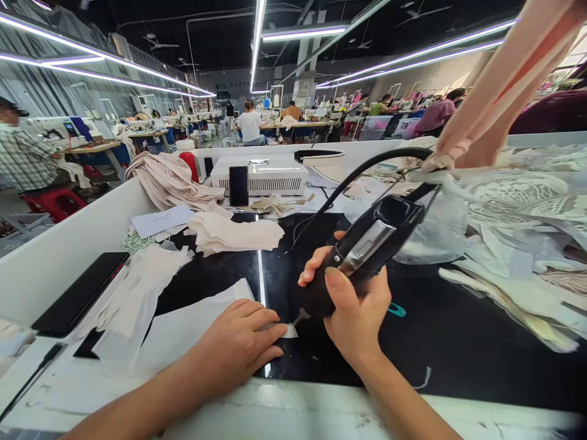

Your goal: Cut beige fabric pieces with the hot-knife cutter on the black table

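My right hand (358, 311) is wrapped around a black handheld power tool (362, 247) with a silver lever on its side and a cable at its upper end. The tool tilts down to the left, and its narrow metal tip (301, 316) is close to a small white scrap (290, 330). Flat on the black work surface lies my left hand (243, 336), fingers stretched out, pressing down the scrap and lying over the edge of a white sheet (197, 318). Whether the tip touches the scrap I cannot tell.
A twisted pink fabric strip (495, 85) hangs by the tool's upper end. Cream pieces (236, 233), a phone (239, 186) and a white vented box (260, 175) stand or lie behind. Plastic-wrapped lace (509, 201) is at right, a black tablet-like device (80, 293) at left.
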Demonstrator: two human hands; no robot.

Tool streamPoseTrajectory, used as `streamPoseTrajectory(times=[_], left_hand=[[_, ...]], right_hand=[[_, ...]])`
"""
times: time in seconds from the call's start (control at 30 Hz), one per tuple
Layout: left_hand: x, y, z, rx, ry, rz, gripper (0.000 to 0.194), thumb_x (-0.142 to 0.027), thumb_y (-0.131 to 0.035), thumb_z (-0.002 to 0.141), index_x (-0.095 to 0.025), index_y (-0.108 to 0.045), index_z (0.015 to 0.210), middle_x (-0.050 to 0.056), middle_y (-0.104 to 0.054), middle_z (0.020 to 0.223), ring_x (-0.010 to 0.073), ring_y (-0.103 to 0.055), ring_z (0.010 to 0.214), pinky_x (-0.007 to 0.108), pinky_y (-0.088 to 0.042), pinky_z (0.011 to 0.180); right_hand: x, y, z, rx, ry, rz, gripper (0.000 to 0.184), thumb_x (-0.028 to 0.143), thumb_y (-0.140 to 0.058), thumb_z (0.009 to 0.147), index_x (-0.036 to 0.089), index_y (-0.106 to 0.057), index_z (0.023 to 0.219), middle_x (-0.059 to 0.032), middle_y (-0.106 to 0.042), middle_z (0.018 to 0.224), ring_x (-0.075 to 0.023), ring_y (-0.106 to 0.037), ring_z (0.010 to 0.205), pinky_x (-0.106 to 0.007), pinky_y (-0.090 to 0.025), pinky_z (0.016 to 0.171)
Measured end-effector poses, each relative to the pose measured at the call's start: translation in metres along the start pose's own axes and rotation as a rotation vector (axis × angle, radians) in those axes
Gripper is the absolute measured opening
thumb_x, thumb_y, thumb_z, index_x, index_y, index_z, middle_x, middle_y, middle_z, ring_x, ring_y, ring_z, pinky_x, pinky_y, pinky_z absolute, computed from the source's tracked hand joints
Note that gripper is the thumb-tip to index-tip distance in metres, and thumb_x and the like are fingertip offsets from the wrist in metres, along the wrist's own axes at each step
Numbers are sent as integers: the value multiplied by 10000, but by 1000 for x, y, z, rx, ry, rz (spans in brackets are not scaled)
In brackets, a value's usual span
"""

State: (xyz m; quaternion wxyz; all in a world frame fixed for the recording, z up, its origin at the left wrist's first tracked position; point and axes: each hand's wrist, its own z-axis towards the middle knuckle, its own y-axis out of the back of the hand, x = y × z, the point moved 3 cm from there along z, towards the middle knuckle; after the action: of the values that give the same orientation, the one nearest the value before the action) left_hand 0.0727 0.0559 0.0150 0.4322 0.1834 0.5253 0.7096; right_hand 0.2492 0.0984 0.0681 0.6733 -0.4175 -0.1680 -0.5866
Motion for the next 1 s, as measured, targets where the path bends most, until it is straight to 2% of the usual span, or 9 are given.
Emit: streamPoseTrajectory(times=[0.37,0.6,0.9,1.0], left_hand=[[0,0,-2,-8,-17,49,237,-316,-555,1123,-218,-676,1300,64,-726,1234,248,-683,1088,404,-572,932],[2,0,-4,-7,-25,34,305,-332,-455,1154,-213,-689,1309,72,-727,1256,250,-675,1095,417,-577,945],[2,2,-4,17,-32,35,310,-326,-444,1156,-205,-671,1330,79,-724,1268,259,-674,1118,417,-579,951],[3,2,-5,19,-34,39,313,-323,-443,1157,-202,-670,1336,83,-720,1278,260,-669,1128,422,-575,968]], right_hand=[[6,-3,2,-20,-2,-14,294,391,-838,863,269,-615,1011,53,-710,817,-115,-659,575,-249,-592,544],[4,-6,-3,-28,-32,-31,295,349,-826,843,263,-599,1010,57,-718,776,-119,-659,576,-251,-605,546],[4,-7,-4,18,3,-14,247,328,-803,881,264,-589,989,62,-707,787,-107,-644,583,-239,-590,556],[4,-7,-5,-3,-14,-54,229,340,-793,890,262,-598,982,64,-706,778,-109,-650,576,-241,-593,551]])
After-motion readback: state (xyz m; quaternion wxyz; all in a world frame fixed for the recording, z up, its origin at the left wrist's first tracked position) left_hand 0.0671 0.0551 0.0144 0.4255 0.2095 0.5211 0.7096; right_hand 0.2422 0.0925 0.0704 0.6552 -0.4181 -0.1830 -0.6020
